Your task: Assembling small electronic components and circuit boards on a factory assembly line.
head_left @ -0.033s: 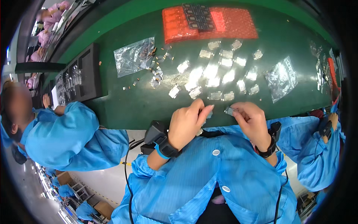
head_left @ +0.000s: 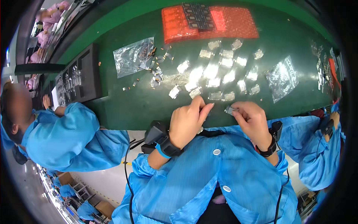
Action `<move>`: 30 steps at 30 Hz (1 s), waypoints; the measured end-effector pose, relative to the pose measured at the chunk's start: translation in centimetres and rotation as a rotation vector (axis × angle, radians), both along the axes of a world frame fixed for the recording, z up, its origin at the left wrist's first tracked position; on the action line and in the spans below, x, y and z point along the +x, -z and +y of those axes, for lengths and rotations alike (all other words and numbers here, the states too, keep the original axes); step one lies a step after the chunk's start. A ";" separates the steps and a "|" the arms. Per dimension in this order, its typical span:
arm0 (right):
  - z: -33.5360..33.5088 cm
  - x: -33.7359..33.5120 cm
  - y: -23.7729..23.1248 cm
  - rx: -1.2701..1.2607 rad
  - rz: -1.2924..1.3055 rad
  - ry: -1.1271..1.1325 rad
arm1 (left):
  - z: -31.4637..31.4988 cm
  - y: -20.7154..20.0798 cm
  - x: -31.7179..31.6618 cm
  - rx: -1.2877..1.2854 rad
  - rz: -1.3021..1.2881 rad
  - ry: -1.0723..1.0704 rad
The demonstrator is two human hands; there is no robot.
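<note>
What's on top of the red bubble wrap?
A dark panel of circuit boards lies on the red bubble wrap. Whatever is directly beneath the panel is covered, so it can't be seen.

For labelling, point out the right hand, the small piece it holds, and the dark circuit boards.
Right hand [head_left: 251,115], head view: its back.
Small piece [head_left: 230,110], head view: its exposed end.
Dark circuit boards [head_left: 198,16], head view: upper face.
</note>
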State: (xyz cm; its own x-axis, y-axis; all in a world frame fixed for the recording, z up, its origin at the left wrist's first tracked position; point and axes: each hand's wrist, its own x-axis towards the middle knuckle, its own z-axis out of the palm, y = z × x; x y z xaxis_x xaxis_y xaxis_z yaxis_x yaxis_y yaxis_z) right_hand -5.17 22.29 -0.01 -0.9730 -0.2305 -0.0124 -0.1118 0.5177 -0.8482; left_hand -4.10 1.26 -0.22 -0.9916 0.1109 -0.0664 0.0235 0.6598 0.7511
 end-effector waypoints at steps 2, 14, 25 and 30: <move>-0.1 -0.9 0.5 0.173 0.232 -0.037 | -0.1 0.4 -0.7 -0.152 0.055 -0.015; -2.9 -1.5 0.7 0.102 0.431 -0.154 | -3.9 0.4 0.7 -0.259 -0.015 -0.232; -5.9 -2.2 -0.7 0.085 0.413 -0.249 | -6.0 -0.1 0.7 -0.154 -0.070 -0.436; -7.0 -1.7 -0.4 0.080 0.407 -0.283 | -7.0 0.4 1.7 -0.042 -0.009 -0.488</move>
